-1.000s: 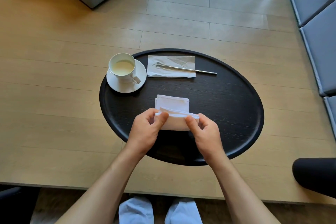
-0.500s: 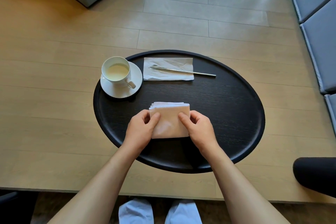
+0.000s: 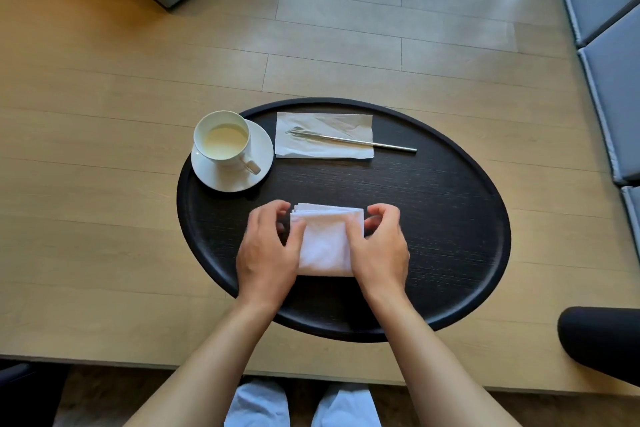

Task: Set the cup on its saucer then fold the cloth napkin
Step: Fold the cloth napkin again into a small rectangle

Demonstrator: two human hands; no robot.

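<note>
Both hands on the folded white cloth napkin point(image 3: 323, 241)

Left hand point(image 3: 268, 253) and right hand point(image 3: 379, 250) flank it, thumbs pressing its top, fingers curled loosely at its sides, near the black oval tray's point(image 3: 450, 218) front edge; white cup point(image 3: 223, 140) sits on white saucer point(image 3: 235, 166), back-left.

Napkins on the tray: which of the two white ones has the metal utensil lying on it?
The flat napkin at the tray's far edge, right of the saucer; the utensil lies across it. Both hands rest on the folded cloth napkin.
</note>
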